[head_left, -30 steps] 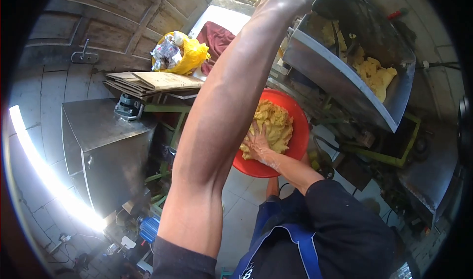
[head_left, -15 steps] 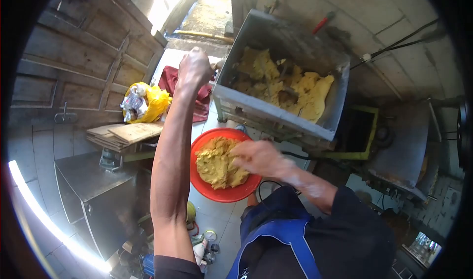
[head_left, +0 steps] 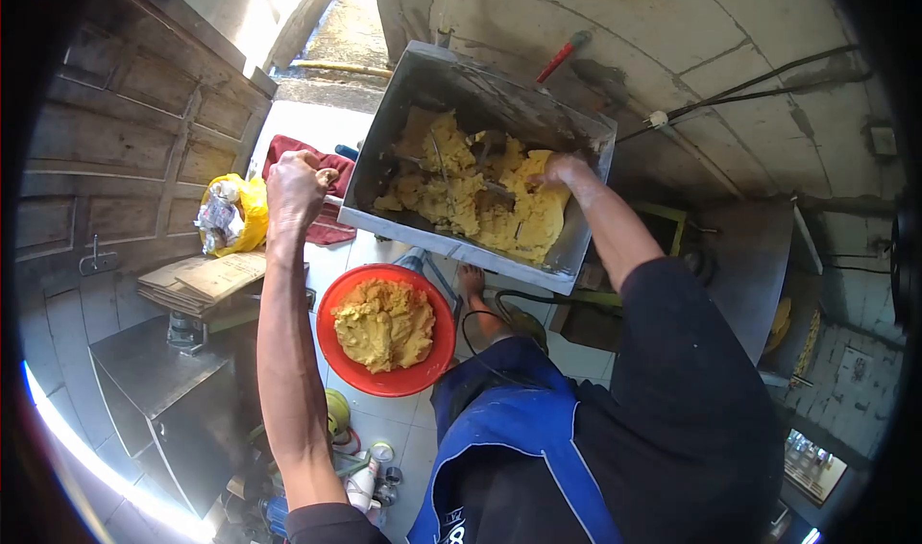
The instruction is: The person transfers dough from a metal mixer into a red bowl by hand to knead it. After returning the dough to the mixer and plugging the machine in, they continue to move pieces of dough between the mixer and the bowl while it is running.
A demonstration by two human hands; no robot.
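Observation:
A tilted metal mixing trough holds crumbly yellow dough, with mixer blades partly buried in it. My right hand reaches in at the trough's right side, fingers curled into the dough there; their tips are hidden. At the opposite side, my left hand is closed around a lever whose metal rod runs to the trough wall; the grip itself is mostly covered. Below the trough stands a red basin with a large lump of yellow dough, touched by neither hand.
A dark red cloth lies beyond my left hand. On the left are a yellow plastic bag, flattened cardboard and a metal cabinet. A red-handled tool is by the wall, near black cables.
My right hand has moved from the dough in the basin up into the trough. My left hand stays closed at the trough's side. The view has shifted right.

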